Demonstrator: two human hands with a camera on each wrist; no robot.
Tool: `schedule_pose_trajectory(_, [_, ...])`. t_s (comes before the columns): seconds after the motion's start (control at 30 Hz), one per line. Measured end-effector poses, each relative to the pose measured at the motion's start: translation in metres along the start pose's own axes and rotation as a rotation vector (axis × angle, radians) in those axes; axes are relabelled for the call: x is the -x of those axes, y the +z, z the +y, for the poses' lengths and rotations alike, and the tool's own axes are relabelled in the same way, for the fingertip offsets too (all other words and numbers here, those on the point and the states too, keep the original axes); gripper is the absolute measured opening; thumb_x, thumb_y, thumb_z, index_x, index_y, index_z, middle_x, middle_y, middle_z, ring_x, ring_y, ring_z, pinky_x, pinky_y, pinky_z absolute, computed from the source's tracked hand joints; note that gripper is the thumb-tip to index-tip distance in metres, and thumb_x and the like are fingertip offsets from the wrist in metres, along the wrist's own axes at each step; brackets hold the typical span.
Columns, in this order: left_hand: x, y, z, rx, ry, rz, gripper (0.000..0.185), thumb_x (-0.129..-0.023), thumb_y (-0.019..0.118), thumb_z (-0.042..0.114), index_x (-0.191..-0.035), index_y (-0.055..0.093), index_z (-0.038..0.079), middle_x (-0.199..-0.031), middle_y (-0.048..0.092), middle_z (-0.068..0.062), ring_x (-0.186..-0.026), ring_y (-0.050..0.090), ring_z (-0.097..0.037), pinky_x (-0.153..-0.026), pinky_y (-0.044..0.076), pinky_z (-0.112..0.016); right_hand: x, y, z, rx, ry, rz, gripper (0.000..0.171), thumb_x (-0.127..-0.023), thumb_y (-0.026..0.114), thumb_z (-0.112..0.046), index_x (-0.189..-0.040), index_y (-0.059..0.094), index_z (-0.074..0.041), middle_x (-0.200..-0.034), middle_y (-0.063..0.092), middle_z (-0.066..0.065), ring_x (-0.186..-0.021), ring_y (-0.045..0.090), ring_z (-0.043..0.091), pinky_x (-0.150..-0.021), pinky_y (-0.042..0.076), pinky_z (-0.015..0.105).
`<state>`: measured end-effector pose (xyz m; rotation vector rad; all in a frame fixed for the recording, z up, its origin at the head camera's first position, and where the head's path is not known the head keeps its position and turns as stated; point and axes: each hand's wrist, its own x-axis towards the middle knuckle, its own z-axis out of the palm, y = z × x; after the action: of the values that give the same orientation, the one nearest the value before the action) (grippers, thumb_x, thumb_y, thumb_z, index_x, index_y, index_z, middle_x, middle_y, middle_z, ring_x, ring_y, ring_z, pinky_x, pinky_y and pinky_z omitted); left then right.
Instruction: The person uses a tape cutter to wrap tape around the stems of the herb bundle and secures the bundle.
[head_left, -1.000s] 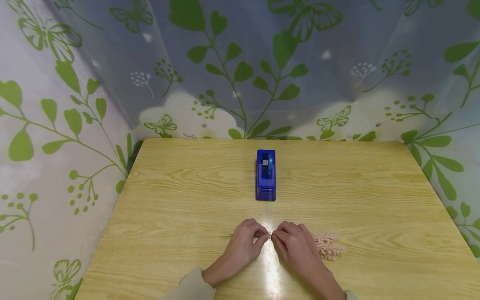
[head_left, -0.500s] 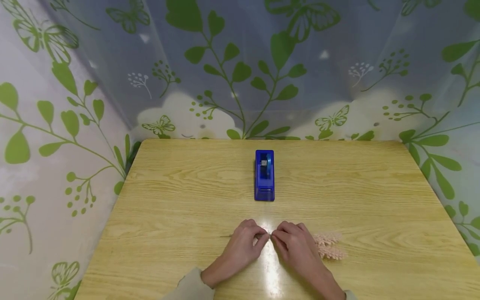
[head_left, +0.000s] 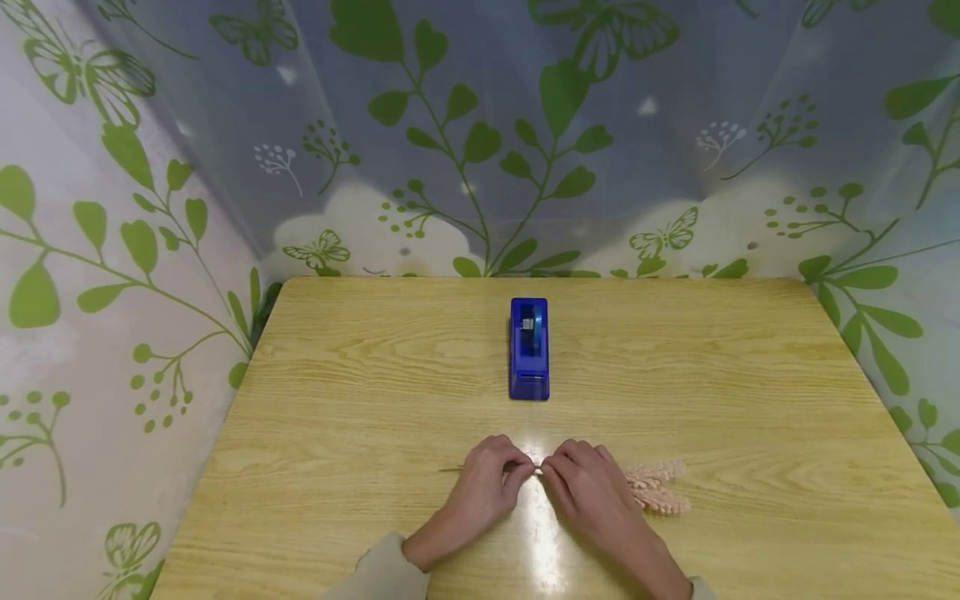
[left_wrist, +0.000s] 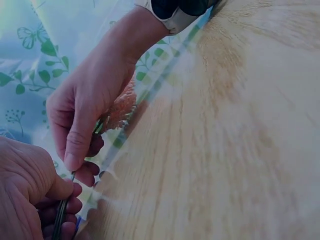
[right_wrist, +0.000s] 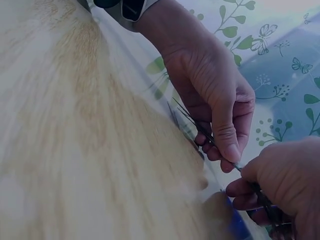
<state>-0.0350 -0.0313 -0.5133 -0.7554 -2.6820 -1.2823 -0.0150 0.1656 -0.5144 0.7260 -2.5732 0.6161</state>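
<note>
In the head view, a bunch of thin dark stems (head_left: 450,469) with pink artificial flower heads (head_left: 656,487) lies crosswise low over the table. My left hand (head_left: 489,477) pinches the stems between thumb and fingers, their thin ends poking out past it on the left. Close beside it, my right hand (head_left: 592,485) pinches the same stems nearer the flower heads, which show beyond its right side. Both wrist views show the two thumbs almost meeting on the stems (left_wrist: 60,220). The fingers hide most of the stems' middle.
A blue tape dispenser (head_left: 529,364) stands ahead of the hands on the wooden table (head_left: 360,375). Cloth with green leaves and butterflies (head_left: 480,142) hangs behind the table and along both sides.
Both hands keep their pinch in nearly the same place. The pink flower heads have shifted very slightly, and the whole head view has drifted a little.
</note>
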Motion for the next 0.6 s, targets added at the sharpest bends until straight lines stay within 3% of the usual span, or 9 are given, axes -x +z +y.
schedule_pose_trajectory(0.6, [-0.0003, 0.0021, -0.0010, 0.019, 0.024, 0.054, 0.006, -0.085, 0.082, 0.002, -0.085, 0.082, 0.008, -0.076, 0.067, 0.002, -0.075, 0.058, -0.008, -0.069, 0.050, -0.019, -0.0011, -0.0011, -0.0004, 0.033, -0.062, 0.057, 0.005, -0.086, 0.080, -0.010, -0.084, 0.076, -0.012, -0.083, 0.064, -0.006, -0.072, 0.059, 0.012, -0.070, 0.046, 0.034])
